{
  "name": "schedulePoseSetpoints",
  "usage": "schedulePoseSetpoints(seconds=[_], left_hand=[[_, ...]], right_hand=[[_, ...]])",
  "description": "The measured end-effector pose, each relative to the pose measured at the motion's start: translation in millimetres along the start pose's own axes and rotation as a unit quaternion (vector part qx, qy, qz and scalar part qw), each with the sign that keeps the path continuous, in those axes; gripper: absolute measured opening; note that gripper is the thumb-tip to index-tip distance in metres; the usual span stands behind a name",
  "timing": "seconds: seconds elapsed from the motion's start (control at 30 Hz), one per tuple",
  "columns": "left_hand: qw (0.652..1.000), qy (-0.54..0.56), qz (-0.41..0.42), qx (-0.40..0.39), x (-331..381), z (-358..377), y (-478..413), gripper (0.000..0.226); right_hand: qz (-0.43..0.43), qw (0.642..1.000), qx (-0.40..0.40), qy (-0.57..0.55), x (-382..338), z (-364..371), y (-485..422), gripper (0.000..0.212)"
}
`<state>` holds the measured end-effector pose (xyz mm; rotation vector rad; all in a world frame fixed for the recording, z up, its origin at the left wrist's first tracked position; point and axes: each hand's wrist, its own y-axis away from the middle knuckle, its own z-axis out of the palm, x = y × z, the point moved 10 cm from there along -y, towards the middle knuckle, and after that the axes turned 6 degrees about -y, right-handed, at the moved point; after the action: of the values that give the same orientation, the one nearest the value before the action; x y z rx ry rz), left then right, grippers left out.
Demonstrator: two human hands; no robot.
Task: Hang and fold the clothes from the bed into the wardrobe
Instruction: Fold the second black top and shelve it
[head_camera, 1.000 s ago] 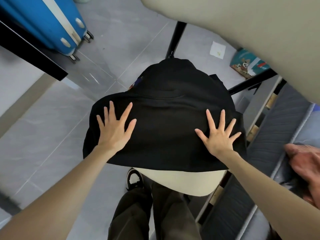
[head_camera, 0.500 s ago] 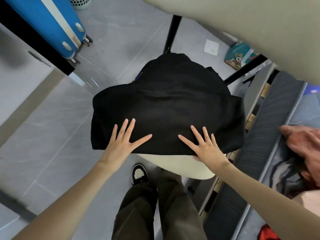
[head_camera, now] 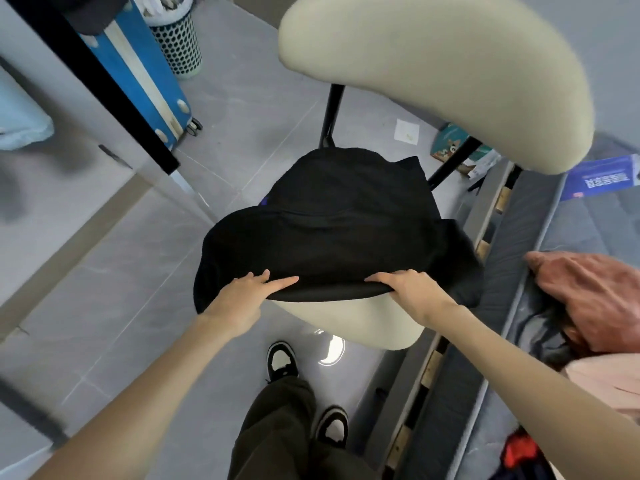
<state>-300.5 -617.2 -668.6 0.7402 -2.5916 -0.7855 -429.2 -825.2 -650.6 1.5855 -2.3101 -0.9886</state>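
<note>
On the cream chair seat (head_camera: 346, 323), a folded black garment (head_camera: 332, 230) is lying flat, its sides hanging over the edges. The left hand (head_camera: 247, 296) and right hand (head_camera: 412, 292) are each gripping its near hem, fingers curled round the cloth. On the bed (head_camera: 512, 258) alongside, a blue leaflet (head_camera: 602, 178) is showing white print, upside down and too blurred to read.

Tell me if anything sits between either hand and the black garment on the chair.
Nothing visible does. The left hand and the right hand both grip the near hem of the black garment, which lies draped over the chair seat.
</note>
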Motion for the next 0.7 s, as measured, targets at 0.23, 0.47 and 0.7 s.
schedulePoseSetpoints(seconds=[0.23,0.47,0.7], left_hand=[[0.998,0.063,0.003,-0.025,28,-16,61,0.069],[0.999,0.016,-0.024,0.043,41,-39,87,0.043],[0.979,0.003,-0.103,0.173,25,-100,60,0.026]], right_hand=[[0.0,0.994,-0.084,-0.071,-14,8,70,0.049],[0.04,0.989,-0.101,-0.099,1,3,102,0.048],[0.071,0.996,-0.028,-0.056,16,-44,89,0.039]])
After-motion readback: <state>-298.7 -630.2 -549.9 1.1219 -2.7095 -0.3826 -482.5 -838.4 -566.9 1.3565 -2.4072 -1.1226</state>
